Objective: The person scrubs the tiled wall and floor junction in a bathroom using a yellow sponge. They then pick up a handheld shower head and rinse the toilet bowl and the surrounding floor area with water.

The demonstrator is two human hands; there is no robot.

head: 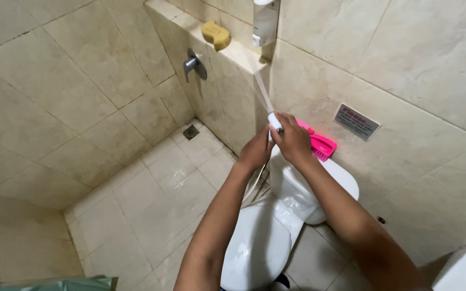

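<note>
Both my hands meet above the white toilet tank [297, 186]. My right hand [293, 141] grips a white hand-held spray nozzle [274, 122], whose thin hose [262, 91] runs up toward the tiled ledge. My left hand [256, 151] is closed around the lower part of the same nozzle or its hose. A pink brush [320, 144] lies on the tank just behind my right hand. The closed white toilet lid [254, 248] is wet and sits below my forearms.
A yellow soap bar [215, 34] rests on the tiled ledge [241, 54]. A metal shower handle [193, 63] sticks out of the wall below it. A floor drain [191, 131] sits in the corner. A small sign [356, 122] hangs on the right wall.
</note>
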